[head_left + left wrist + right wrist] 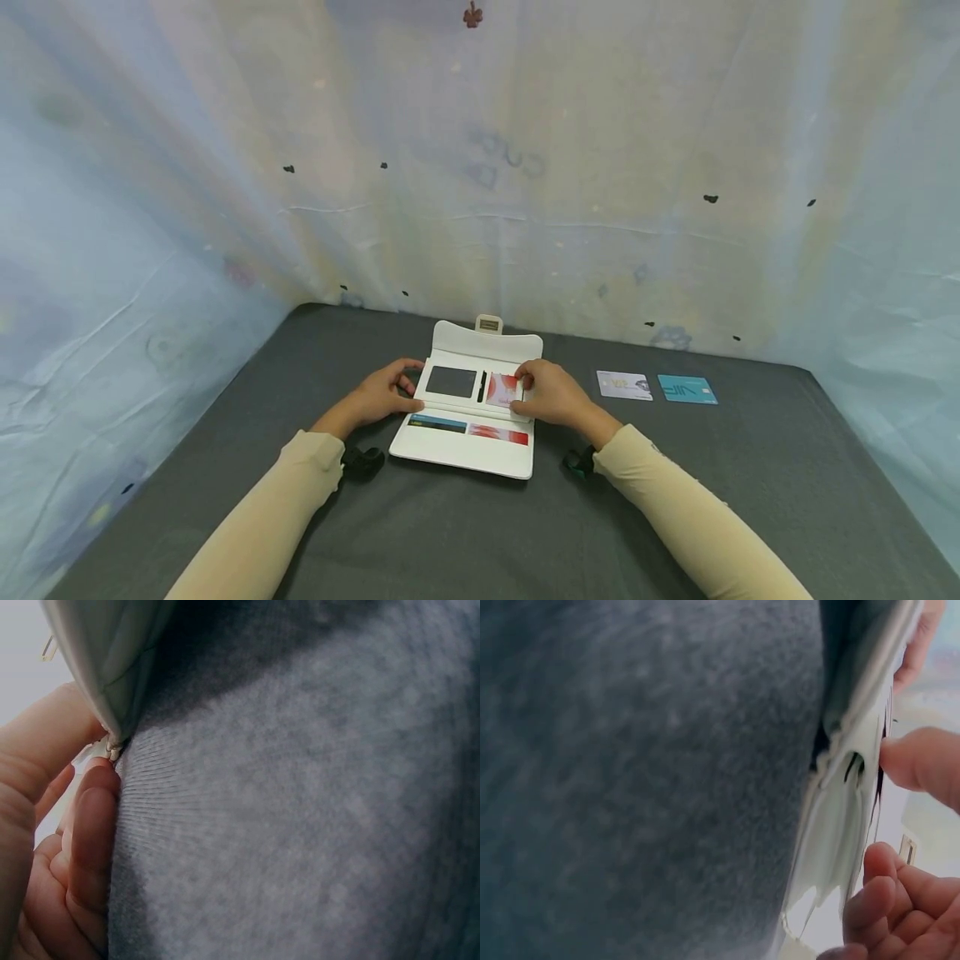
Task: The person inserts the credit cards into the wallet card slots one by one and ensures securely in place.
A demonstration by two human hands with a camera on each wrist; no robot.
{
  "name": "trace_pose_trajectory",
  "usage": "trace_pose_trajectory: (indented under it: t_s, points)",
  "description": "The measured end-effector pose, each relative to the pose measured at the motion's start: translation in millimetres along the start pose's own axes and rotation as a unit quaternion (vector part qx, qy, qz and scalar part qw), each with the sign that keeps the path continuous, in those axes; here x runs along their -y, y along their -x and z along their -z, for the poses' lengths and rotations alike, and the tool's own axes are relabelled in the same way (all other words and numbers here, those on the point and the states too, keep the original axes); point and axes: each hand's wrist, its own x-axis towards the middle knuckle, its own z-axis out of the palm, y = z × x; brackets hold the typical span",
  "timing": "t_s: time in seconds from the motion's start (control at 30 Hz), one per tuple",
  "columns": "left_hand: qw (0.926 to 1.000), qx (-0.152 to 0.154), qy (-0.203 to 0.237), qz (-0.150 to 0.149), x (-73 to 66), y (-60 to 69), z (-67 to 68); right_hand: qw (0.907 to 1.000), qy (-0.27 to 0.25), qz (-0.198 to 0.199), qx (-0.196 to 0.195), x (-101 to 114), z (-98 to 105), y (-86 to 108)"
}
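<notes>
A white wallet (461, 461) lies unfolded on the dark table, its flap with a clasp tab (489, 324) pointing away. My left hand (381, 392) grips its left edge by the fold, thumb at the near side. At the right half of the middle panel is a red-and-white card (501, 389). My right hand (553, 394) holds that card at its right side between thumb and forefinger. A dark window (451, 381) fills the panel's left half. In the near panel's slots sit a blue-and-black card (437, 423) and another red-and-white card (498, 433).
Right of the wallet, a white card (625, 385) and a teal card (687, 389) lie flat, side by side. Dark grey cloth covers the table (450, 542). A pale patterned curtain (562, 167) hangs behind it and at both sides.
</notes>
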Motion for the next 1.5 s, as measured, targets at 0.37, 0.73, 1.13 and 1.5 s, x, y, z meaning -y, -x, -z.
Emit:
trace_pose_trajectory:
  t_s: [0.37,0.73,1.13,1.5]
  points:
    - [1.0,-0.001,-0.003,-0.002,0.1,-0.5,0.6,0.9992,0.032,0.005,-0.021,9,-6,-6.5]
    - [1.0,-0.006,-0.006,0.003,1.2,-1.6,0.7,0.9987,0.036,0.006,-0.036,12,-10,-9.0]
    - [0.9999,-0.003,-0.012,0.002,1.1,-1.4,-0.3,0.9982,0.039,0.011,-0.043,14,-14,-11.1]
    - [0.9999,-0.001,-0.015,-0.006,1.8,-2.2,0.6,0.9973,0.051,0.017,-0.049,16,-17,-12.6]
